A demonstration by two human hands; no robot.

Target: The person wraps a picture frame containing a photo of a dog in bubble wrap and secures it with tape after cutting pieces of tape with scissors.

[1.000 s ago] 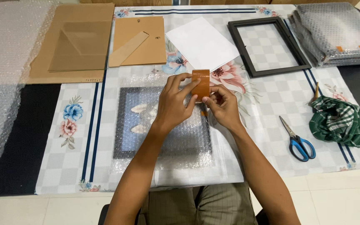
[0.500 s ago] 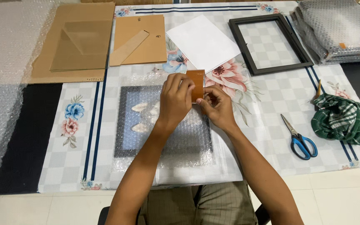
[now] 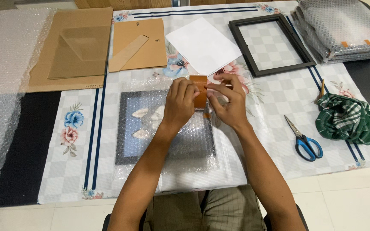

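Over a bubble-wrapped picture frame point(image 3: 168, 128) lying on the flowered tablecloth point(image 3: 275, 107), the left hand point(image 3: 180, 102) and right hand point(image 3: 230, 102) together gripped a brown tape roll point(image 3: 199, 87), the right fingertips point(image 3: 214, 87) apparently pinching its loose end, with blue-handled scissors point(image 3: 305, 141) well to the right.

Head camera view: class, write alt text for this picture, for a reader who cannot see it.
Both hands, left hand and right hand, hold a roll of brown tape above a bubble-wrapped picture frame on a checked floral tablecloth. Blue-handled scissors and a green checked cloth lie to the right; an empty black frame, white paper and cardboard backing lie beyond.
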